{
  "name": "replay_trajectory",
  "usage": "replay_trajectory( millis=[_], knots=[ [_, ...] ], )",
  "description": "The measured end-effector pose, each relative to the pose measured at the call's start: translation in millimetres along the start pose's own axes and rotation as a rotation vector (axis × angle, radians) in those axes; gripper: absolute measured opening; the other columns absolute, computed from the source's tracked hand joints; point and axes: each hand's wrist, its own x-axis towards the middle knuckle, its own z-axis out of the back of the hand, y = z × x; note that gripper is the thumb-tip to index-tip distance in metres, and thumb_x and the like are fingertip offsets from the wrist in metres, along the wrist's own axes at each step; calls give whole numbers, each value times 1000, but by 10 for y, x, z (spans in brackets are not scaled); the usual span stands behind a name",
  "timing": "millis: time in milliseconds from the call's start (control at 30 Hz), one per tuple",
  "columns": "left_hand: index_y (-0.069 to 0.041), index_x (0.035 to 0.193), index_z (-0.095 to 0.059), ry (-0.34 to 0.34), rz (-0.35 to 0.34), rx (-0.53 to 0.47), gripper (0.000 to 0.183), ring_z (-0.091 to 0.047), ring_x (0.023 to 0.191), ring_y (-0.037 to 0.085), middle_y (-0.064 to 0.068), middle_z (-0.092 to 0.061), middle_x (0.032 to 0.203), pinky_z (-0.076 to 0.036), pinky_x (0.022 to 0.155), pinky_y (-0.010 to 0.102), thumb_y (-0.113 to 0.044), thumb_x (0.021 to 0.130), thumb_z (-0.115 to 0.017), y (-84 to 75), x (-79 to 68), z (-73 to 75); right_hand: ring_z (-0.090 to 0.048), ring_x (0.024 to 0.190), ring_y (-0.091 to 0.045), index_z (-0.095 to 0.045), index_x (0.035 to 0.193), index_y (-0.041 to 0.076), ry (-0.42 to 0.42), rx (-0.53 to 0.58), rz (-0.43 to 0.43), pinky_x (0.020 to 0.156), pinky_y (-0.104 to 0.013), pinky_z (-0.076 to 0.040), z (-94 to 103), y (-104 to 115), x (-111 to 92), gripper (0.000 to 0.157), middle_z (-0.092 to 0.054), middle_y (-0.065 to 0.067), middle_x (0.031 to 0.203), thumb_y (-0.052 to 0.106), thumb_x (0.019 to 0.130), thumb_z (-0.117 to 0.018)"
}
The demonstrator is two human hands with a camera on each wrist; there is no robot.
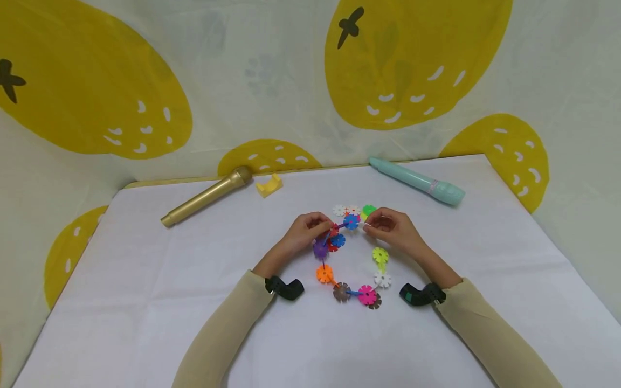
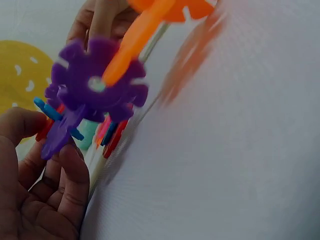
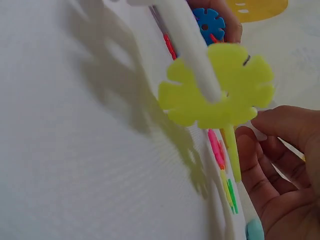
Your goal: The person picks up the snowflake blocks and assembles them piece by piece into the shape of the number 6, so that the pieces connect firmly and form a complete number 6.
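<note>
Both hands hold parts of a curved chain of slotted plastic flower discs above the white table. The left hand pinches a red disc between thumb and fingers; a blue disc sticks out toward the right hand. In the left wrist view a purple disc sits close to those fingertips. The right hand pinches a white disc, mostly covered by its fingers. From the purple side the chain curves through an orange disc, a brown disc and a pink disc to a yellow-green disc.
Behind the hands lie loose discs, among them a white one and a green one. Farther back are a gold microphone, a small yellow bracket-shaped piece and a mint-green microphone. A patterned cloth hangs behind the table.
</note>
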Motion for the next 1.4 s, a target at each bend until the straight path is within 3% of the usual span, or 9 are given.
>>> replay_trajectory(
  millis=[133,400,533,767,1100,1400],
  knots=[
    [-1,103,-67,21,-9,-14,22,-51,69,13,0,-60,80,-45,63,23,-21,98,-59,-2,3,6,-62,82,-9,-66,100,-4,17,9,11,73,-17,-52,-18,28,-11,16,-66,-17,94,3,87,-72],
    [-1,114,-69,55,-4,14,27,-61,79,9,9,-72,100,-48,69,21,-20,96,-63,0,10,22,-63,83,-13,-68,100,-2,48,-16,1,75,-17,-53,-69,46,-10,16,-68,-15,94,6,87,-73],
    [0,110,-71,70,-22,47,25,-61,77,9,9,-73,97,-49,73,20,-20,95,-65,11,22,17,-64,82,-14,-69,99,-2,59,-12,7,75,-18,-53,-90,47,1,14,-68,-15,93,5,86,-73],
    [0,101,-72,55,-35,75,21,-55,66,9,6,-71,84,-45,64,19,-18,93,-68,39,27,9,-64,80,-12,-71,93,0,65,-26,50,74,-18,-53,-118,80,16,10,-68,-13,91,3,84,-75],
    [0,99,-73,39,-32,87,20,-56,66,8,6,-71,83,-45,63,18,-18,91,-70,24,24,27,-61,76,-11,-73,88,-1,38,-48,92,70,-17,-52,-164,120,40,8,-68,-13,86,0,81,-76],
    [3,103,-71,35,-25,67,23,-55,66,7,8,-71,85,-46,64,18,-18,94,-66,17,42,4,-61,77,-12,-72,89,-2,-3,-86,48,71,-15,-51,-196,134,69,9,-66,-12,86,1,82,-76]
  ],
)
